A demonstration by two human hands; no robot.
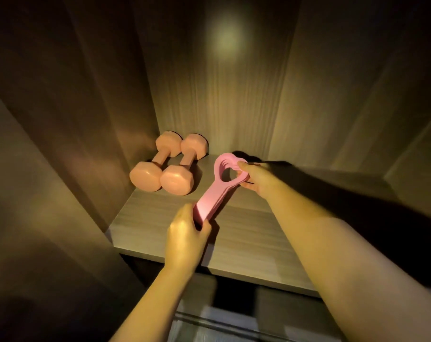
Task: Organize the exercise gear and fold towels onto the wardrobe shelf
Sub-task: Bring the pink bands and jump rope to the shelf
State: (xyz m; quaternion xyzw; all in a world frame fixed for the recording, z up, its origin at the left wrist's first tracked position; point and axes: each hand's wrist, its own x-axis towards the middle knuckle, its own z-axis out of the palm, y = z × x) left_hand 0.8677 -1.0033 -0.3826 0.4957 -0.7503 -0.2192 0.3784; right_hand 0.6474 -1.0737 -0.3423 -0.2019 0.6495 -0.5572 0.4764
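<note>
The stack of pink stretch bands (pixel 213 198) hangs stretched between both hands over the wardrobe shelf (pixel 246 233), just to the right of the pair of dumbbells (pixel 177 180) that lie side by side in the back left corner. Whether its underside touches the board cannot be told. The left hand (pixel 185 233) holds the near end, its grip pinching the flattened layers between thumb and curled fingers. The right hand (pixel 255 178) holds the far end, where the loops gape open, its grip pinched on the right rim with a fingertip hooked over the edge into the opening. To do this step well, the bands probably want to be lowered as one flat pack: ease the pull so the open end closes, keep the layers squared on each other, and set the whole length down beside the dumbbells without nudging them, since their round handles look as if they might roll. Letting go of the far end first would likely let the loops splay, so both ends are best released together once the stack lies on the board. Room should be left on the right of the shelf, where no towels lie as yet. The long axis of the bands runs on a slant from the front of the shelf at the near left up toward the back wall (pixel 222 99) at the far right, roughly in line with the dumbbell handles, with the open looped end pointing away from the person.
</note>
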